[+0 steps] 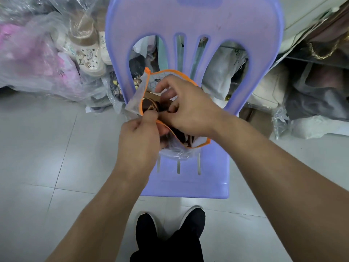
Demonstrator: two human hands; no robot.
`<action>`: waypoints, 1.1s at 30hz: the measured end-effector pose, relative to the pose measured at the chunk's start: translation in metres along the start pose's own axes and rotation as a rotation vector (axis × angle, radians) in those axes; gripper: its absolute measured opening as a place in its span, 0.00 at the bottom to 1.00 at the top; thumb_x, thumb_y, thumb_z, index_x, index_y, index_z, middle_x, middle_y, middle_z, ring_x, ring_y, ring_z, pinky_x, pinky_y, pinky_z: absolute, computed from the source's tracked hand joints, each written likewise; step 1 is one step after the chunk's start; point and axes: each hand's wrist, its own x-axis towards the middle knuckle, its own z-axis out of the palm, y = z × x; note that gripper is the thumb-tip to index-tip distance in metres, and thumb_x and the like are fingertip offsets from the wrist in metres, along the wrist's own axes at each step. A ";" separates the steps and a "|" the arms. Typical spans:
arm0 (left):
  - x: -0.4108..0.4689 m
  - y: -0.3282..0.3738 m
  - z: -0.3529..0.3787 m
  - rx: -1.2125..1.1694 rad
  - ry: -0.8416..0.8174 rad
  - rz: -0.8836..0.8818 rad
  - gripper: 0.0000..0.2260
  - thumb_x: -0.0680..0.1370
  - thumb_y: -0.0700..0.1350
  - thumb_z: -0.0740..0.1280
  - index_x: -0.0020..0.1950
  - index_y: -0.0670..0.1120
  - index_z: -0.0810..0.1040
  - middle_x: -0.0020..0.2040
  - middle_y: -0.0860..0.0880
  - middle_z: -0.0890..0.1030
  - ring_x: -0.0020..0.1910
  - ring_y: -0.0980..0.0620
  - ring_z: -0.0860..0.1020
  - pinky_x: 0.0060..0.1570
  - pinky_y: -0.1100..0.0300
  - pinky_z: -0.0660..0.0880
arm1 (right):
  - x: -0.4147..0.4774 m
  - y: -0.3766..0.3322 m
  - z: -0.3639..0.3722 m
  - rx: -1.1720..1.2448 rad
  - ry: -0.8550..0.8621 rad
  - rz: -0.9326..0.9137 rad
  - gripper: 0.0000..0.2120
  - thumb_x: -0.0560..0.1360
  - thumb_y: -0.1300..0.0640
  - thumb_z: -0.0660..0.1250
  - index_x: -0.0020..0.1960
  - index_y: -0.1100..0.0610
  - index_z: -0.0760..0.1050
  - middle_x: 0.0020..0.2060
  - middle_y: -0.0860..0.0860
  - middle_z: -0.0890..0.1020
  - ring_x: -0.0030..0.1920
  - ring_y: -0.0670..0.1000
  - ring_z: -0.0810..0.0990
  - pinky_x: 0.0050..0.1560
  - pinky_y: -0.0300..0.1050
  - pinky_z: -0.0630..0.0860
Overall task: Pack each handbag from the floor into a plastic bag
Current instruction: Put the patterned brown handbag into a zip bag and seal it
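handbag (150,107), brown and patterned, is seen partly inside a clear plastic bag (135,100) with an orange rim, held over the seat of a lilac chair (188,25). the rim's near edge is pinched by the left hand (139,138). the right hand (188,108) is curled over the bag's mouth, its fingers gripping the handbag's top. bagged goods (34,59) are piled behind on the tiled floor (47,148).

The person wore loose black cloth trousers (170,248) and black soft shoes with white rubber soles, the left shoe (145,225) and the right shoe (192,218) both rounded at the toe. The forearms were uncovered, and the left hand (139,133) and the right hand (185,108) were bare.
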 end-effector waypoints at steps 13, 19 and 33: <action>0.001 0.002 0.018 -0.200 0.110 -0.101 0.16 0.79 0.41 0.61 0.31 0.40 0.69 0.22 0.49 0.70 0.30 0.51 0.77 0.43 0.54 0.84 | -0.032 0.045 -0.015 0.108 0.633 0.605 0.17 0.82 0.45 0.55 0.62 0.52 0.74 0.61 0.56 0.77 0.63 0.60 0.74 0.66 0.54 0.71; -0.004 0.000 0.025 -0.217 0.097 -0.123 0.16 0.79 0.40 0.60 0.31 0.40 0.68 0.21 0.50 0.69 0.34 0.49 0.77 0.44 0.54 0.84 | -0.052 0.050 -0.015 0.773 0.318 0.892 0.13 0.76 0.58 0.57 0.50 0.54 0.80 0.42 0.54 0.81 0.43 0.56 0.81 0.46 0.55 0.85; 0.023 -0.002 0.011 0.352 0.280 0.176 0.26 0.67 0.54 0.68 0.62 0.50 0.65 0.60 0.51 0.65 0.68 0.45 0.65 0.70 0.46 0.65 | -0.064 0.054 -0.043 0.100 0.275 0.404 0.26 0.74 0.69 0.63 0.66 0.45 0.76 0.43 0.41 0.80 0.32 0.41 0.77 0.30 0.32 0.71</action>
